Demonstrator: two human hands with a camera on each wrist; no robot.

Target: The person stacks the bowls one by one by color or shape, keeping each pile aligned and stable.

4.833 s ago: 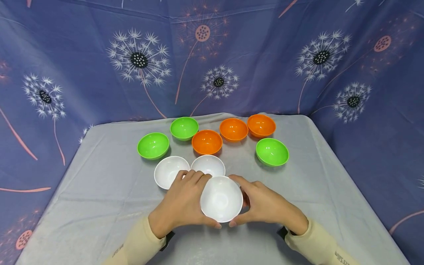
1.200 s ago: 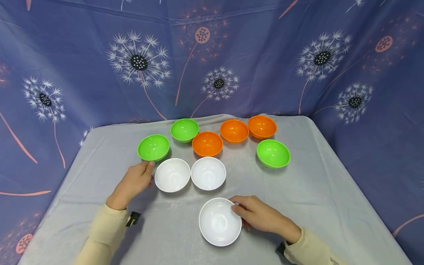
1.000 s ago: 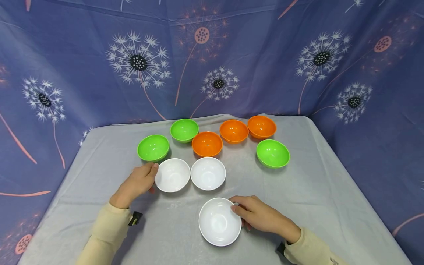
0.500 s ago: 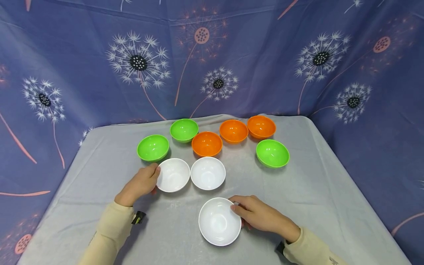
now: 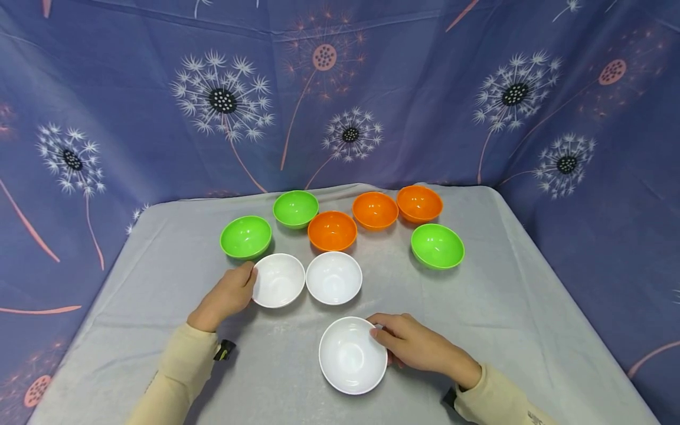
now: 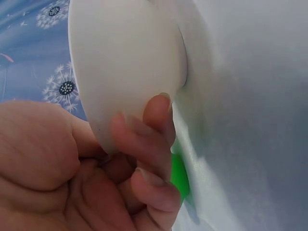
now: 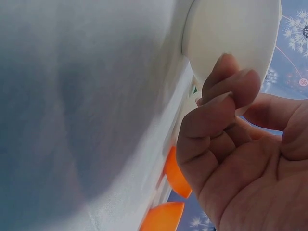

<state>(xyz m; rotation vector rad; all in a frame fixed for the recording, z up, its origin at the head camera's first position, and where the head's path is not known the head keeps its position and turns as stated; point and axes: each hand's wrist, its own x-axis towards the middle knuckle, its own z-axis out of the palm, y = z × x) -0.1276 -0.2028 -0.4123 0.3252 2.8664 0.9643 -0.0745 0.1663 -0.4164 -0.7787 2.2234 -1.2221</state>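
Observation:
Three white bowls are near the middle of the table. My left hand [image 5: 228, 293] pinches the left rim of the left white bowl [image 5: 280, 281], thumb at the rim. In the left wrist view, curled fingers rest against the outer wall of this bowl [image 6: 125, 53]. A second white bowl [image 5: 333, 278] stands close on its right, untouched. Nearer the front edge, my right hand [image 5: 414, 344] grips the right rim of the third white bowl [image 5: 350, 357]. The right wrist view has fingertips beneath that bowl's wall [image 7: 233, 36]. All three sit upright.
Behind the white bowls are green bowls [image 5: 246, 237], [image 5: 296, 209] and orange bowls [image 5: 332, 231], [image 5: 375, 211], [image 5: 419, 203]. Another green bowl [image 5: 438, 246] stands to the right. A grey cloth [image 5: 510, 307] covers the table; a blue dandelion curtain [image 5: 414, 88] hangs behind.
Both hands held the third white bowl earlier; it now stands nearer the front, in the right hand alone. My left hand moved left, then rightward onto the left white bowl's rim.

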